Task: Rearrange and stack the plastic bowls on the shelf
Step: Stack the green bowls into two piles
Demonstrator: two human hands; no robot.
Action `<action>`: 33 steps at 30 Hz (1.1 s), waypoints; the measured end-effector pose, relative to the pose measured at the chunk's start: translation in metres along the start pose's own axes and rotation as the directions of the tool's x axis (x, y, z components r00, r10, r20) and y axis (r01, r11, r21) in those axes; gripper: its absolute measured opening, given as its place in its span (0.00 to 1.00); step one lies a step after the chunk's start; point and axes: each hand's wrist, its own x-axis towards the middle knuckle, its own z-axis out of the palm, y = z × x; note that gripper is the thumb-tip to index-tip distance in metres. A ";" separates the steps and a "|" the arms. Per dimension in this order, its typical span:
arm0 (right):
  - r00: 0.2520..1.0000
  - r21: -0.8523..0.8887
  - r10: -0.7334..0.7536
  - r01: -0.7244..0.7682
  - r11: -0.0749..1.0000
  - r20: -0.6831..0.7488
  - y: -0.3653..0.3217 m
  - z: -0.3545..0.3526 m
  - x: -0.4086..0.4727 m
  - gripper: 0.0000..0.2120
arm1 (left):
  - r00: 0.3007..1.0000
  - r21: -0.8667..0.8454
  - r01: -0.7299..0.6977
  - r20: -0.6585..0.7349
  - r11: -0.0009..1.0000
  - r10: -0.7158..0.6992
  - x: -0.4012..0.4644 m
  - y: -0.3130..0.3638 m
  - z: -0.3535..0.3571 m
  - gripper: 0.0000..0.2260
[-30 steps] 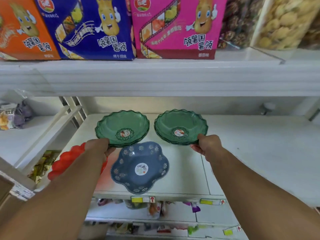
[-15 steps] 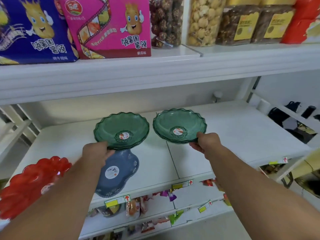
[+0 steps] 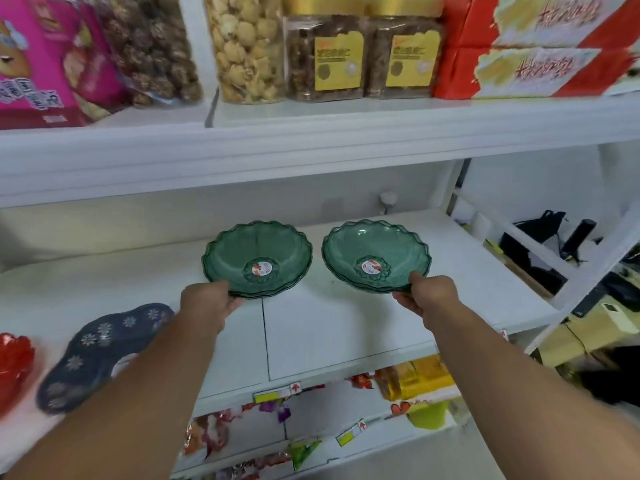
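Note:
Two small stacks of translucent green scalloped bowls sit side by side over the white shelf. My left hand grips the near rim of the left green stack. My right hand pinches the near rim of the right green stack, thumb on top. Each top bowl carries a round sticker in its middle. A dark blue flower-shaped bowl lies at the shelf's front left, partly behind my left forearm. A red bowl shows at the far left edge.
The upper shelf board hangs low over the bowls, loaded with snack jars and boxes. Snack packets fill the shelves below. A white upright ends the shelf on the right, with dark items beyond it.
Both hands have carried the green stacks to the right along the shelf, away from the blue and red bowls. The view has swung right with them.

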 end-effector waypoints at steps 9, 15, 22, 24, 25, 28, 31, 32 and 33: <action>0.999 -0.021 0.036 -0.035 0.999 0.035 -0.022 -0.082 0.068 0.10 | 0.992 -0.029 0.025 -0.125 0.999 -0.029 -0.048 -0.041 0.094 0.03; 0.999 0.014 0.039 -0.040 0.999 0.018 -0.026 -0.098 0.101 0.09 | 0.993 0.004 0.020 -0.115 1.000 -0.019 -0.041 -0.047 0.133 0.03; 0.999 0.023 0.034 -0.034 0.999 -0.031 -0.028 -0.100 0.126 0.10 | 0.998 0.016 0.004 -0.066 1.000 -0.003 -0.019 -0.057 0.167 0.04; 0.999 0.030 0.042 -0.041 0.999 -0.032 -0.028 -0.102 0.132 0.10 | 0.998 0.017 0.011 -0.061 1.000 -0.010 -0.018 -0.060 0.174 0.03; 0.998 0.036 0.046 -0.045 0.998 -0.034 -0.028 -0.103 0.136 0.10 | 0.998 0.022 0.015 -0.059 1.000 -0.014 -0.015 -0.063 0.177 0.02; 0.998 0.038 0.058 -0.056 0.998 -0.037 -0.029 -0.105 0.148 0.10 | 0.998 0.027 0.035 -0.053 0.999 -0.034 -0.011 -0.068 0.185 0.01; 0.997 0.027 0.065 -0.064 0.998 -0.036 -0.031 -0.107 0.163 0.09 | 0.997 0.010 0.043 -0.063 0.999 -0.042 -0.008 -0.072 0.196 0.02; 0.997 0.020 0.067 -0.066 0.998 -0.033 -0.032 -0.108 0.169 0.09 | 0.996 0.003 0.044 -0.072 0.999 -0.043 -0.008 -0.073 0.201 0.02; 0.997 0.013 0.069 -0.068 0.998 -0.030 -0.033 -0.108 0.175 0.09 | 0.996 -0.002 0.043 -0.081 0.999 -0.043 -0.007 -0.074 0.205 0.02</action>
